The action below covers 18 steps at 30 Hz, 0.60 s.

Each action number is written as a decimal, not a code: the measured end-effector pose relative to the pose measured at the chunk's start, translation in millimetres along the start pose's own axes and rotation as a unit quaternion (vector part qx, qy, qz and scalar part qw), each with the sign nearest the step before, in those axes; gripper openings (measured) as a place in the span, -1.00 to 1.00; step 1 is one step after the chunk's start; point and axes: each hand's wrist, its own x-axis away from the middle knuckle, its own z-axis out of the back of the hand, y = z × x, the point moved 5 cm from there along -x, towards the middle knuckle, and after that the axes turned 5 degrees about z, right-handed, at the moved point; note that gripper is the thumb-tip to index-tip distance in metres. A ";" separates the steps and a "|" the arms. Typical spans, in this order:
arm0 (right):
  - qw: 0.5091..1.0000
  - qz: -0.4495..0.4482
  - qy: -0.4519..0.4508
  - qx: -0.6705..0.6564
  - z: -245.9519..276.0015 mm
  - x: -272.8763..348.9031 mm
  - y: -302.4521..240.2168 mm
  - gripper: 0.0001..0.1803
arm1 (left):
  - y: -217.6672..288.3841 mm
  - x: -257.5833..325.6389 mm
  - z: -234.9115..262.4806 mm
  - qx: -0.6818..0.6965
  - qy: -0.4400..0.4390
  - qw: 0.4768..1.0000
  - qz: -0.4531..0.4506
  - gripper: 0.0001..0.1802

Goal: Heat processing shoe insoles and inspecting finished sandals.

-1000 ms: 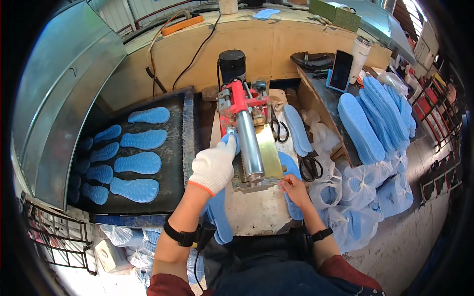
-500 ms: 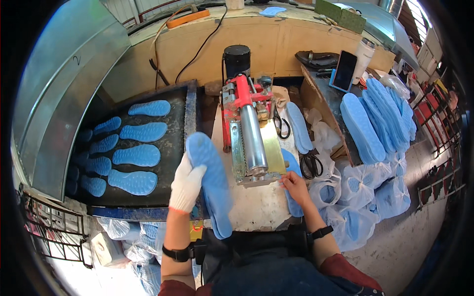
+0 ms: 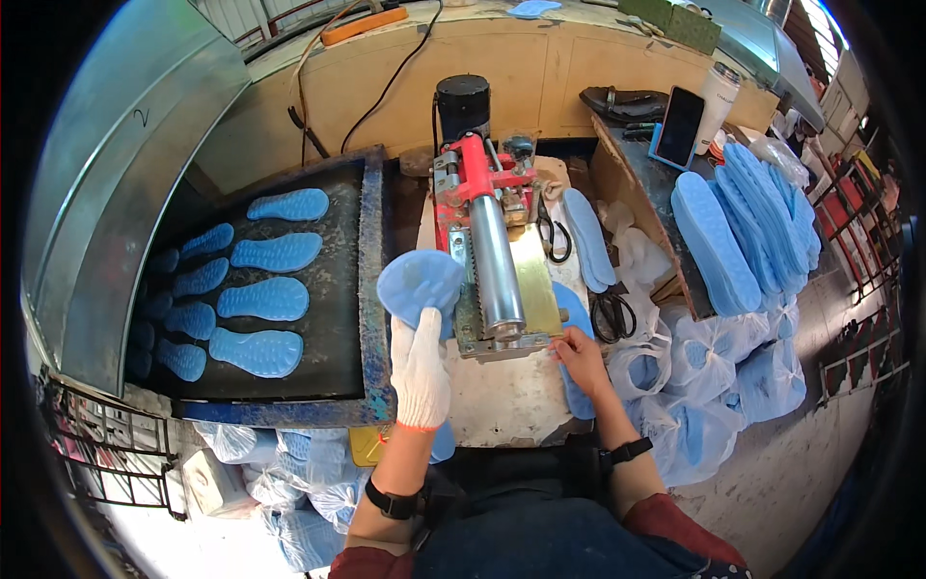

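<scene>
My left hand [image 3: 422, 372], in a white knitted glove, grips a blue dimpled insole [image 3: 417, 280] by its underside. The insole is tilted up just left of the roller press [image 3: 497, 265], which has a red bracket and a shiny metal cylinder. Beside my left wrist another blue end [image 3: 444, 440] shows; whether it belongs to the held insole I cannot tell. My bare right hand [image 3: 585, 362] is closed at the lower right corner of the press, fingertips pinched at the plate's edge. Under it lies a blue insole [image 3: 576, 386], partly covered.
Left, a dark conveyor bed [image 3: 338, 289] carries rows of blue insoles [image 3: 256, 352] under a metal hood [image 3: 145, 174]. Stacked insoles [image 3: 714, 246], a phone [image 3: 678, 125] and a white bottle [image 3: 716, 104] occupy the right-hand table. Black scissors [image 3: 555, 241] lie by the press. Bagged insoles [image 3: 690, 434] sit below.
My left hand has moved right, toward the press, and the insole in it has tipped so that its broad end faces up. My right hand has stayed at the press corner.
</scene>
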 end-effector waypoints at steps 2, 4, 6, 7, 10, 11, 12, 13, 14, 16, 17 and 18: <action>1.000 0.015 0.009 -0.004 0.6 1.5 -1.4 -0.89 | 1.5 14.7 1.2 -0.017 0.030 0.999 0.032 -0.48; 1.000 0.005 0.011 0.004 2.4 1.6 -1.4 -0.89 | 1.2 21.8 3.3 -0.033 0.059 0.995 0.067 -0.47; 1.000 -0.003 0.009 0.014 2.5 0.6 -4.8 -0.89 | 7.7 23.2 0.7 -0.135 0.010 0.991 0.021 -0.44; 1.000 -0.007 0.007 0.008 2.1 0.5 -5.5 -0.89 | 6.5 19.1 1.9 -0.134 0.011 0.991 0.023 -0.44; 1.000 -0.008 0.003 0.006 -1.7 2.5 -9.4 -0.88 | -7.4 -3.3 11.1 -0.074 -0.024 0.997 0.007 -0.40; 1.000 -0.004 0.005 0.009 -1.0 2.6 -10.1 -0.88 | -5.7 -5.2 8.1 -0.073 -0.026 0.997 0.008 -0.40; 1.000 -0.005 0.007 0.009 0.1 2.7 -8.8 -0.88 | -1.6 -5.6 5.8 -0.135 -0.001 0.991 0.004 -0.41; 1.000 -0.003 0.007 0.007 1.0 2.6 -7.2 -0.88 | 0.5 -5.2 4.8 -0.197 0.024 0.980 0.000 -0.41; 1.000 -0.001 0.006 0.005 0.3 2.5 -7.4 -0.88 | -0.7 -4.0 3.4 -0.198 0.024 0.980 0.000 -0.41; 1.000 0.001 0.006 0.017 -0.5 2.2 -7.8 -0.89 | 0.2 -0.2 4.8 -0.183 0.059 0.981 -0.029 -0.44; 1.000 0.001 0.007 0.030 0.1 2.8 -7.9 -0.89 | 0.1 1.2 5.2 -0.183 0.060 0.981 -0.028 -0.44; 1.000 0.001 0.007 0.031 0.0 2.9 -7.5 -0.89 | -0.7 2.8 6.7 -0.176 0.064 0.982 -0.018 -0.48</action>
